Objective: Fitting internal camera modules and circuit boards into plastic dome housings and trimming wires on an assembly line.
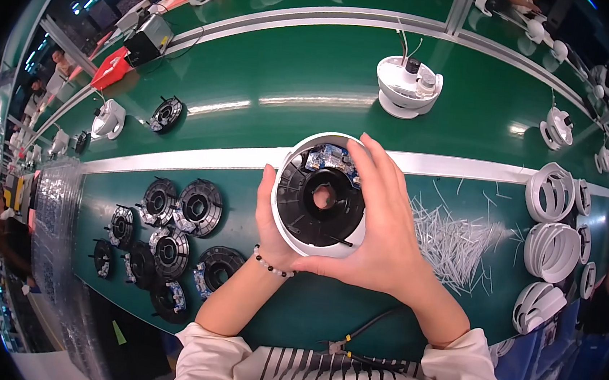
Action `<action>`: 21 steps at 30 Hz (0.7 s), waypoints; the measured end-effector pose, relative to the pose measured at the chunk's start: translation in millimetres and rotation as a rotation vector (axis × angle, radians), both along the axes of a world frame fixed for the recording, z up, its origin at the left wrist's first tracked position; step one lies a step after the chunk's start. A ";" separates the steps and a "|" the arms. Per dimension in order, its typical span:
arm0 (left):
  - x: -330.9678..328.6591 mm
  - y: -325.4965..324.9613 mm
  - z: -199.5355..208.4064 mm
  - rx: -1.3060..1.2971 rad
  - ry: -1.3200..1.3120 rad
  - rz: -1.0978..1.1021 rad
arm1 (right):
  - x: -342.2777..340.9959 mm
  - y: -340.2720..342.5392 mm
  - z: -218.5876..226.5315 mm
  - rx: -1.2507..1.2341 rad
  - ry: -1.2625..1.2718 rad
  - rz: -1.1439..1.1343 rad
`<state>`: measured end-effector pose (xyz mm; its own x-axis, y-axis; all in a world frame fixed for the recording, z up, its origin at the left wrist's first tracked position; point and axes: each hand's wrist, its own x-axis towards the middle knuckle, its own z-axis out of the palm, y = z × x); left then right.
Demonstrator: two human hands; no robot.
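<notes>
Between both palms I hold a round white plastic housing point(281, 220) up over the green bench. Inside it sits a black disc-shaped part point(301, 211) with a central hole and a blue circuit board point(327, 157) along its upper edge. My left hand point(267, 216) is wrapped round the housing's left side, a beaded bracelet on that wrist. My right hand point(382, 218) grips the right side, fingers over the upper rim and thumb stretched beneath. Close to my body lie pliers point(338, 346) with black and yellow handles.
Several black disc parts point(198, 208) lie to the left. Cut white ties point(455, 243) are heaped at right, beside stacked white rings point(551, 251). Beyond a white rail, a white housing with wires point(409, 87) stands on the green surface. Other people work along the far edges.
</notes>
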<state>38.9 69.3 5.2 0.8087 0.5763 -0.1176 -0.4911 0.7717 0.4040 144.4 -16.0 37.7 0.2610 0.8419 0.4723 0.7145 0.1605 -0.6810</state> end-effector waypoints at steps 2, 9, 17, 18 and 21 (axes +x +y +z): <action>0.2 -1.0 0.1 -0.025 -0.010 -0.027 | 0.6 -3.0 5.2 -0.102 -0.072 -0.004; -2.0 2.1 -10.4 -0.030 -0.077 -0.120 | 22.2 -8.3 7.3 -0.131 -0.095 0.272; -5.4 5.3 -6.7 -0.046 -0.129 -0.094 | 23.6 -1.8 3.3 0.036 -0.058 0.231; -5.2 6.6 -5.3 -0.099 -0.131 -0.110 | 23.0 -0.1 1.3 0.026 -0.039 0.204; -3.2 11.4 -5.7 -0.191 -0.095 -0.086 | 28.1 8.3 -16.0 -0.035 0.151 0.205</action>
